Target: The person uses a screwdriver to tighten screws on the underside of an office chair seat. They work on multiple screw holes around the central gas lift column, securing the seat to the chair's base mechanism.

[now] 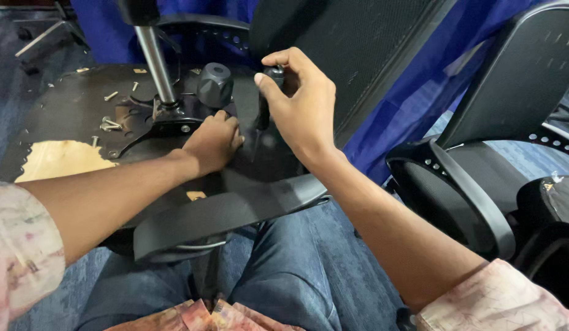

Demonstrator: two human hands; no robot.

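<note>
standing upright, the screwdriver (pixel 264 101) is enclosed by the right grip (pixel 299 107), left grip (pixel 214 141) fisted beside it.

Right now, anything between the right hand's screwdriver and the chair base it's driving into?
Nothing visible. The right hand grips the screwdriver upright, its shaft running straight down to the seat underside. The left hand rests beside it on the mechanism plate, not under the tip.

one head-worn view looks steeply down, close over the lap, facing forward across the upturned chair seat (pixel 76 110).
</note>
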